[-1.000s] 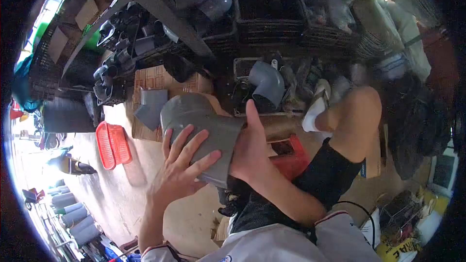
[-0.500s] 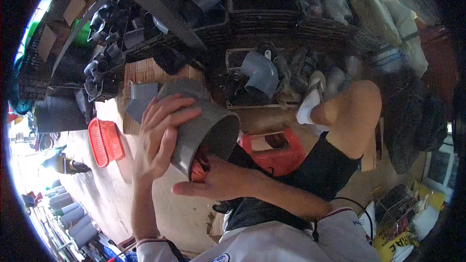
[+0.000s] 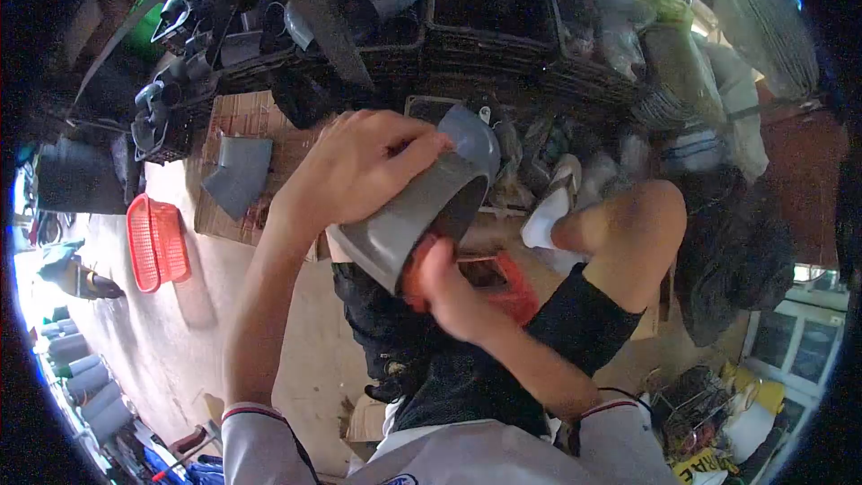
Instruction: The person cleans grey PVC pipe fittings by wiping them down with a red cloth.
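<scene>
A wide grey plastic pipe fitting [image 3: 382,238] is tilted above my lap, its open end facing right and down. Over its top curls my left hand [image 3: 364,166], fingers closed round the far side. My right hand [image 3: 444,283], slightly blurred, is closed on a red cloth [image 3: 416,278] pressed to the lower rim of the opening. Part of the cloth and the inside of the fitting are hidden. Just behind, a blue-grey pipe elbow [image 3: 471,139] lies in a crate.
Another grey elbow [image 3: 241,171] rests on a cardboard box [image 3: 215,216]. A red plastic basket [image 3: 154,242] stands on the floor at left. Behind my right hand is a red stool [image 3: 516,283]. Black crates [image 3: 489,40] of fittings line the back.
The fitting has turned and shifted right with my left hand, which now wraps over its top. My right hand and the cloth have come from inside the opening to the rim. The view has shifted.
</scene>
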Demonstrator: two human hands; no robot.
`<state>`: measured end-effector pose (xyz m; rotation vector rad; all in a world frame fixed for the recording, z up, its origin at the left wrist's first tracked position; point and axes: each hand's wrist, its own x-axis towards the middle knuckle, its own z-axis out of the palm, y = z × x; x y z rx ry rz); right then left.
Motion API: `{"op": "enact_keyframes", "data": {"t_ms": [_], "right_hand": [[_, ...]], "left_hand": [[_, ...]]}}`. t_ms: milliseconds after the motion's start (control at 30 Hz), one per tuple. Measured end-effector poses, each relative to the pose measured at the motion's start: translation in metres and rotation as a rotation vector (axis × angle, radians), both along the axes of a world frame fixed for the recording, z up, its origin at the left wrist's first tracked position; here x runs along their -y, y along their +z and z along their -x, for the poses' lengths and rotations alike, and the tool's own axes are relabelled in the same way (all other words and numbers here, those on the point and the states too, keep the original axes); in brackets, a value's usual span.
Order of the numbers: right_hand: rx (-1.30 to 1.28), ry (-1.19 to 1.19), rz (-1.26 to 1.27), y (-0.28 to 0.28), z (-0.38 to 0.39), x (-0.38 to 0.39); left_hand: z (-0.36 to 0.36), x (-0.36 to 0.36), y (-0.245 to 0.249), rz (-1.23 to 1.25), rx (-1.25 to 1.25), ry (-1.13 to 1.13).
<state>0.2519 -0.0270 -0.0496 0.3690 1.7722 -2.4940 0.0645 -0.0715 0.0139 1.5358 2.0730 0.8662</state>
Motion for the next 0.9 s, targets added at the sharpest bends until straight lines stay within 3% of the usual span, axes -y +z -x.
{"op": "enact_keyframes", "data": {"t_ms": [67,133,200,300,500,600,667,767,900], "right_hand": [[-0.133,0.018,-0.534,-0.003,0.003,0.014],[-0.174,0.119,-0.695,0.006,0.011,0.011],[0.096,0.346,-0.606,0.038,0.018,-0.007],[0.424,0.942,-0.846,0.081,0.053,-0.032],[-0.205,0.841,-1.785,-0.009,0.001,-0.087],[-0.253,0.785,-1.901,-0.017,-0.011,-0.106],[-0.274,0.603,-1.745,-0.043,-0.018,-0.115],[-0.173,0.744,-1.682,-0.011,-0.002,-0.106],[-0.165,0.579,-1.349,-0.004,0.008,-0.083]], "left_hand": [[0.008,-0.002,0.000,0.036,0.043,-0.002],[0.017,-0.004,0.004,0.059,0.151,0.019],[0.028,-0.005,-0.006,-0.041,0.121,-0.050],[0.031,-0.011,-0.013,-0.083,0.021,-0.131],[0.018,-0.061,-0.039,0.321,0.021,-0.192],[0.011,-0.081,-0.050,0.348,-0.012,-0.262],[0.012,-0.090,-0.055,0.349,-0.100,-0.271],[0.025,-0.103,-0.067,0.364,-0.042,-0.296],[0.038,-0.098,-0.059,0.414,0.009,-0.265]]}}
